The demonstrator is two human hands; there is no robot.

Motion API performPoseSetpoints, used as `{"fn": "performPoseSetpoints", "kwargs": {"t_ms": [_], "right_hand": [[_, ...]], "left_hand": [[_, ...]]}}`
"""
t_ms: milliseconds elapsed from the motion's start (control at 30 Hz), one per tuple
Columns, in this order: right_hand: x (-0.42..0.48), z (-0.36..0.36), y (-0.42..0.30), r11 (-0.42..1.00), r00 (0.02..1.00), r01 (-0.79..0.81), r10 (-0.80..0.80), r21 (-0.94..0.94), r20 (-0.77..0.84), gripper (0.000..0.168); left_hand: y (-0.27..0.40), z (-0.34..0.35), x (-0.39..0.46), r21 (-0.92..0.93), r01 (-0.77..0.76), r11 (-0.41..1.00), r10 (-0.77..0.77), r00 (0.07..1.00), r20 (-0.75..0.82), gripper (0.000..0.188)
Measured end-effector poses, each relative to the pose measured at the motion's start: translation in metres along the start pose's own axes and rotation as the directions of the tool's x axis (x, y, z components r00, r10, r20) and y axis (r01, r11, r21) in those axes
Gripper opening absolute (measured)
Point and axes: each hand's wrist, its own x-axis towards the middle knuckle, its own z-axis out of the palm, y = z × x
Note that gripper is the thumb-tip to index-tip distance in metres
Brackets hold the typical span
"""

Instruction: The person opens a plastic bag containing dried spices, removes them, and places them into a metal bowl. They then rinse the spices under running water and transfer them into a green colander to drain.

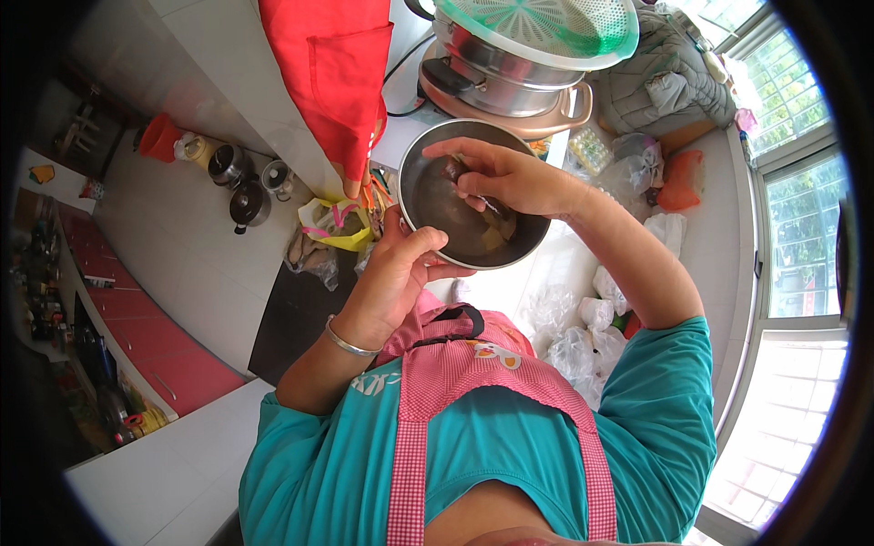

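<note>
A round dark metal bowl (437, 205) with a pale rim is tilted in front of me. My left hand (410, 259) grips its lower left side, thumb over the rim and fingers beneath. Over the bowl's opening is my right hand (502, 177), its fingers pinching a small dark reddish-brown piece (452, 168), whose kind I cannot tell. Inside the bowl, below those fingers, lie brownish, leaf-like pieces (497, 232), perhaps in liquid. A thin, light twisted strand shows by the right fingertips.
Beyond the bowl stands a steel steamer pot (505, 89) with a green and white plastic colander (546, 27) on top. A red cloth (328, 75) hangs at upper left. Bags, including a yellow one (334, 235), lie below it. Clear plastic bags (573, 355) lie on the right, near the window.
</note>
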Motion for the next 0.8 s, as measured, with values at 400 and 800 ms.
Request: {"fn": "performPoseSetpoints", "kwargs": {"t_ms": [400, 800], "right_hand": [[-0.001, 0.005, -0.008, 0.984, 0.983, -0.169, 0.172, 0.046, -0.07, 0.027], [0.001, 0.0, 0.0, 0.978, 0.978, -0.146, 0.166, 0.149, -0.128, 0.029]], "left_hand": [[-0.003, -0.006, 0.005, -0.008, 0.001, 1.0, -0.001, 1.0, -0.018, 0.044], [0.002, 0.003, 0.003, 0.0, -0.016, 1.0, 0.016, 1.0, -0.005, 0.044]]}}
